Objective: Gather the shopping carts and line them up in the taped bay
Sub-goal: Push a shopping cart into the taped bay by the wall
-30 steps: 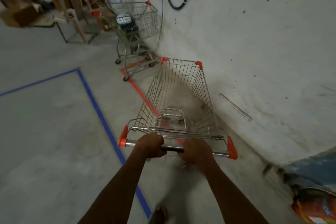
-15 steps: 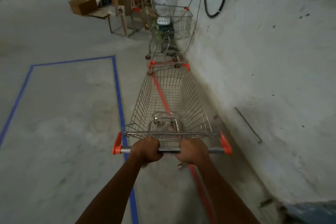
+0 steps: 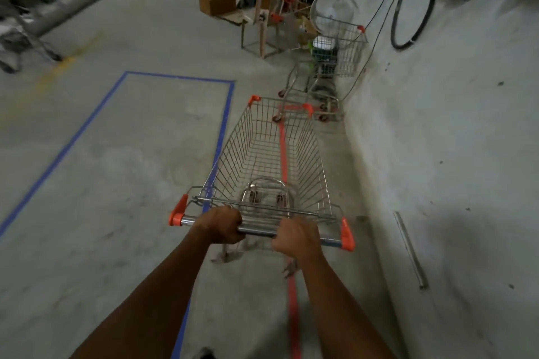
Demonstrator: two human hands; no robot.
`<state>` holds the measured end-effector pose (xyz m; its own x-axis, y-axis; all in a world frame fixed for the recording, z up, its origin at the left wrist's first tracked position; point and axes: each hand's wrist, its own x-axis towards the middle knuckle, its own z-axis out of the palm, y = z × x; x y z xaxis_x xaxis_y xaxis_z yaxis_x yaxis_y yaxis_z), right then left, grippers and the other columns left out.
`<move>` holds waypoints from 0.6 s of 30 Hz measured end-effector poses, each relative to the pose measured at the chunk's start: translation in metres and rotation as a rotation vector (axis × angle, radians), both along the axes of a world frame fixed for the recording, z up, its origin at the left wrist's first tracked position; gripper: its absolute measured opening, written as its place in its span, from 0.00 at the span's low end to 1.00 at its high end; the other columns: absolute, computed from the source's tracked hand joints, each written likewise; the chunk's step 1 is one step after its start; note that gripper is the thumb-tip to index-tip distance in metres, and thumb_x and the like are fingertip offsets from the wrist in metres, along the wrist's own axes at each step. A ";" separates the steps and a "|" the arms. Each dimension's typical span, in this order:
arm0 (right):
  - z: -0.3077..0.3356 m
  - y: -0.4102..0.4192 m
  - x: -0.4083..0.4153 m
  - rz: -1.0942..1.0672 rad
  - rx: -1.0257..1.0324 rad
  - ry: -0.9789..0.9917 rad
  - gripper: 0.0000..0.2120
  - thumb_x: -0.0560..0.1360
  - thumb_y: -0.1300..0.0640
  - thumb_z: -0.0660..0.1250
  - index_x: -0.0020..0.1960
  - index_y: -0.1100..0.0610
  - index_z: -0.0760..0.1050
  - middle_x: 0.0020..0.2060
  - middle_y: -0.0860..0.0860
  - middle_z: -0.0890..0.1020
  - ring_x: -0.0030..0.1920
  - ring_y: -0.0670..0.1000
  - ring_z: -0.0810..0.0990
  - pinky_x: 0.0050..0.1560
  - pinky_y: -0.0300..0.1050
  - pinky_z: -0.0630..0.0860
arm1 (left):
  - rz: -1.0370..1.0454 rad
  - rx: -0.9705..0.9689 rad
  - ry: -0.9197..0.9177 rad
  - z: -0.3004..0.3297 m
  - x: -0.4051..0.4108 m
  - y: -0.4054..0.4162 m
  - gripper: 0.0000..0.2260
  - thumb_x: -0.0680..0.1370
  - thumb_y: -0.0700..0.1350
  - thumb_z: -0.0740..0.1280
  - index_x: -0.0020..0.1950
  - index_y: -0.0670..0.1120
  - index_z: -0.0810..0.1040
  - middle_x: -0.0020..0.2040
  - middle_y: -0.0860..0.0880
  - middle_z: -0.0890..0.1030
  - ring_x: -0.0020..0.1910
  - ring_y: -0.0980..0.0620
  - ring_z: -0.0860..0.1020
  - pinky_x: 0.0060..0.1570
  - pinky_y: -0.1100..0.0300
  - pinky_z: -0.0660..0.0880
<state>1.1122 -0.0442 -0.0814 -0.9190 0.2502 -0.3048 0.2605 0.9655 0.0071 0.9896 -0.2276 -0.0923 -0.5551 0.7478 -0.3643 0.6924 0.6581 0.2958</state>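
A wire shopping cart with orange corner caps stands right in front of me. My left hand and my right hand are both closed around its chrome handle bar. The basket is empty and sits over a red tape line, between that line and the blue tape line. A second cart with a green and white item in its basket stands ahead by the wall. The front of my cart is close to that cart's lower frame.
A concrete wall runs along the right, with hanging black cables. The blue tape outlines a rectangle on the floor to the left. Wooden chairs, cardboard boxes and a fan crowd the far end. Another cart frame shows at far left.
The cart has rolled forward along the red tape and swung a little left, and it is now closer to the second cart. Both hands have kept their hold on the handle.
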 end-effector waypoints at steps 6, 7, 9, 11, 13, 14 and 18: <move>0.001 0.040 -0.048 0.080 -0.040 0.047 0.13 0.73 0.44 0.69 0.47 0.53 0.82 0.36 0.50 0.81 0.37 0.53 0.81 0.40 0.45 0.77 | 0.076 -0.028 -0.004 -0.010 -0.051 0.036 0.06 0.75 0.51 0.70 0.40 0.54 0.76 0.36 0.56 0.77 0.37 0.57 0.79 0.44 0.59 0.80; 0.003 0.049 -0.057 0.083 -0.041 0.044 0.14 0.73 0.44 0.69 0.47 0.53 0.82 0.37 0.51 0.82 0.38 0.54 0.81 0.42 0.46 0.78 | 0.078 -0.006 -0.009 -0.012 -0.059 0.044 0.07 0.75 0.51 0.70 0.39 0.55 0.74 0.36 0.56 0.77 0.37 0.58 0.78 0.44 0.60 0.80; 0.006 0.070 -0.078 0.063 -0.031 0.043 0.13 0.72 0.44 0.70 0.47 0.53 0.82 0.37 0.51 0.82 0.39 0.54 0.82 0.43 0.47 0.80 | 0.086 0.039 -0.023 -0.016 -0.075 0.062 0.10 0.76 0.50 0.70 0.38 0.57 0.71 0.36 0.57 0.76 0.37 0.60 0.76 0.42 0.62 0.77; 0.006 0.090 -0.104 0.039 -0.008 0.050 0.13 0.70 0.44 0.69 0.45 0.53 0.82 0.37 0.50 0.83 0.39 0.54 0.83 0.44 0.48 0.81 | 0.094 0.062 -0.027 -0.018 -0.092 0.080 0.08 0.76 0.50 0.70 0.40 0.57 0.72 0.37 0.56 0.76 0.38 0.61 0.76 0.41 0.65 0.74; 0.003 0.109 -0.134 0.037 0.002 0.023 0.13 0.69 0.42 0.69 0.44 0.51 0.82 0.34 0.49 0.81 0.36 0.52 0.82 0.44 0.49 0.83 | 0.110 0.084 -0.027 -0.019 -0.113 0.097 0.06 0.77 0.51 0.69 0.43 0.56 0.73 0.38 0.56 0.77 0.39 0.59 0.77 0.43 0.64 0.75; 0.001 0.119 -0.150 0.046 0.007 0.005 0.13 0.70 0.42 0.68 0.43 0.50 0.81 0.32 0.48 0.80 0.35 0.51 0.81 0.43 0.49 0.83 | 0.117 0.088 -0.028 -0.019 -0.124 0.105 0.05 0.77 0.51 0.69 0.44 0.56 0.74 0.39 0.55 0.77 0.40 0.58 0.78 0.45 0.62 0.77; 0.011 0.145 -0.209 0.107 0.006 -0.026 0.12 0.72 0.42 0.69 0.43 0.51 0.80 0.32 0.47 0.79 0.35 0.49 0.80 0.44 0.48 0.82 | 0.153 0.079 -0.017 -0.020 -0.173 0.128 0.05 0.76 0.53 0.69 0.44 0.55 0.74 0.39 0.54 0.78 0.41 0.57 0.79 0.47 0.57 0.81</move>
